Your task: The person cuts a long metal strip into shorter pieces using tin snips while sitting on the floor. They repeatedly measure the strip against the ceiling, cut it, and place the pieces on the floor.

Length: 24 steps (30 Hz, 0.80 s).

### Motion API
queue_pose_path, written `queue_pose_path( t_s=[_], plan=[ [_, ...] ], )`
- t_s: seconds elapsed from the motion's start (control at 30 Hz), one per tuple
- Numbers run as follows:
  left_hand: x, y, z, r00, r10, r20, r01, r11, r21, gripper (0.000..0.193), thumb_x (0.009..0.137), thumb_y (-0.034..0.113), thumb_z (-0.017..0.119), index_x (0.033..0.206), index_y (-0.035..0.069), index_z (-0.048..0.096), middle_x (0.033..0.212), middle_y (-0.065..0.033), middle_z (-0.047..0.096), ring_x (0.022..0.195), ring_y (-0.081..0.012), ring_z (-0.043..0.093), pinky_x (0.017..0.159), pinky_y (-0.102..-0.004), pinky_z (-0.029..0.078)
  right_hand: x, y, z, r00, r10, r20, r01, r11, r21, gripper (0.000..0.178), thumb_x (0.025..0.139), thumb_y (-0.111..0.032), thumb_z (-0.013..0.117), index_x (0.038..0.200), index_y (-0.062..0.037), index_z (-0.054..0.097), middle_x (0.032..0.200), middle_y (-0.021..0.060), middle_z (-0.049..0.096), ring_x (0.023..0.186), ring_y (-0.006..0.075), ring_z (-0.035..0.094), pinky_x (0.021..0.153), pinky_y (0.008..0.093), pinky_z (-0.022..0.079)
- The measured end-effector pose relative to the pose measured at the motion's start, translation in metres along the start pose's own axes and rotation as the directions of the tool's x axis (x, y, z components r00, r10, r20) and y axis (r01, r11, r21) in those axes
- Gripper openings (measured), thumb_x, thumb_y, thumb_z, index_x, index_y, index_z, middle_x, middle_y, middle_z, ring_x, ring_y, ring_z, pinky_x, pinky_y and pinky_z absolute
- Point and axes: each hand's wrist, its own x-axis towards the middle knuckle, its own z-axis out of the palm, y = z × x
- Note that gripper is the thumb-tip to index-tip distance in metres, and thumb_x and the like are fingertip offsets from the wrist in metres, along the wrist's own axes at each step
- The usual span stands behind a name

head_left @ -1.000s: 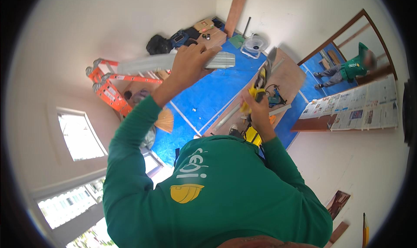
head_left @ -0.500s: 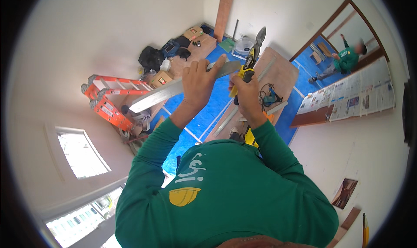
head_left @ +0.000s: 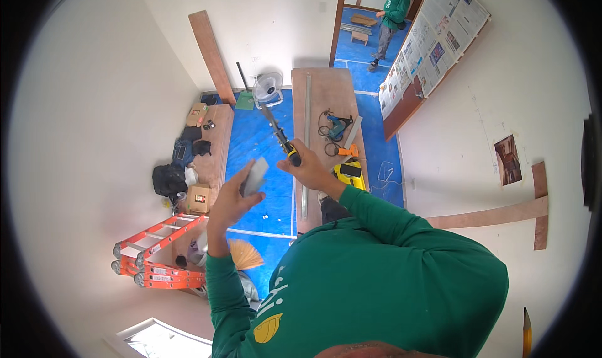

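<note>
The left hand (head_left: 231,202) is raised over the blue floor covering (head_left: 251,141) and grips a grey metal piece (head_left: 254,178), with the thumb on one side and the fingers (head_left: 246,170) on the other, pinching it between them. The metal piece is seen tilted and slightly blurred; its full length cannot be told from this angle. The right hand (head_left: 309,168) is positioned just beside it, on the right, with its fingers curled closed around the yellow-and-black handle of a pair of snips (head_left: 279,134). The snips point up and to the left, away from the wearer, and are apart from the metal piece; whether their blades are parted cannot be told. To the right of the hands extends a brown worktop (head_left: 323,88), carrying a long metal profile (head_left: 307,116) along its left side, a teal power tool (head_left: 337,129) with a dark cord, an orange tool (head_left: 348,150) and a yellow-and-black case (head_left: 351,176). An orange ladder (head_left: 164,274) is located at the lower left, near a straw broom (head_left: 244,254). A co-worker (head_left: 394,13) in a green top stands beyond the doorway, beside a paper-covered door (head_left: 434,39).
</note>
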Motion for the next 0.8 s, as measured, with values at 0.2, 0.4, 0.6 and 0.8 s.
queue_pose_path(
  t_s=[0.2,0.4,0.6,0.8],
  plan=[
    [0.021,0.036,0.001,0.95,0.288,0.121,-0.302,0.744,0.596,0.094,0.086,0.011,0.083,0.171,0.012,0.044,0.116,-0.0201,0.071,0.101,-0.0434,0.072,0.09,-0.0533,0.057,0.023,-0.039,-0.028,0.959,0.115,0.258,-0.241,0.809,0.536,0.045,0.104,-0.038,0.082,0.129,-0.005,0.065,0.105,0.0034,0.073,0.089,0.0123,0.07,0.076,0.0331,0.058],
    [0.072,0.11,-0.015,0.872,0.48,0.098,-0.388,0.554,0.737,0.103,0.084,0.007,0.085,0.174,0.009,0.036,0.117,-0.0173,0.069,0.108,-0.0407,0.068,0.095,-0.0517,0.055,0.076,-0.105,-0.071,0.976,-0.044,0.215,-0.068,0.871,0.486,0.044,0.092,-0.012,0.082,0.13,-0.0017,0.063,0.106,0.0081,0.07,0.087,0.0175,0.07,0.075,0.0345,0.06],
    [0.077,0.149,-0.058,0.957,0.287,0.045,-0.26,0.78,0.569,0.084,0.097,0.03,0.087,0.168,0.009,0.048,0.135,-0.0193,0.071,0.128,-0.034,0.067,0.109,-0.043,0.052,0.087,-0.161,-0.138,0.954,-0.131,0.27,-0.052,0.814,0.579,0.052,0.087,-0.001,0.076,0.136,0.0006,0.059,0.11,0.0095,0.071,0.097,0.021,0.072,0.086,0.0369,0.061],
    [0.08,0.18,-0.066,0.916,0.383,0.119,-0.401,0.86,0.317,0.047,0.105,0.041,0.081,0.133,0.005,0.069,0.104,-0.0128,0.07,0.095,-0.0221,0.066,0.087,-0.0387,0.054,0.085,-0.207,-0.208,0.919,-0.326,0.222,0.125,0.775,0.619,0.045,0.099,-0.015,0.079,0.137,0.0022,0.061,0.113,0.0111,0.074,0.101,0.02,0.072,0.095,0.0351,0.058]
  ],
)
